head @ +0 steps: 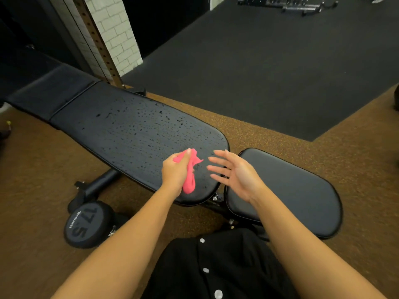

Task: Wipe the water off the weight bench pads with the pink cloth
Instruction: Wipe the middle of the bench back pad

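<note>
We have the pink cloth (190, 183) bunched in our left hand (173, 173), fingers curled round its middle, a loose tail hanging below the fist over the near end of the long back pad (121, 130); our right hand (235, 174) is spread flat and holds nothing, hovering just beside the cloth above the gap between that pad and the seat pad (291, 190). We judge the cloth light, soft and limp, so it will fold and drag rather than push; wadded as it is, little of it would meet the vinyl, and opening it out under a flat palm should cover more. The back pad is beaded all over with water droplets (138, 126); its smooth skin looks slick when wet, so we expect the cloth to glide easily. The seat pad looks dry from here; a dumbbell (86, 223) lies on the floor under the bench.
</note>
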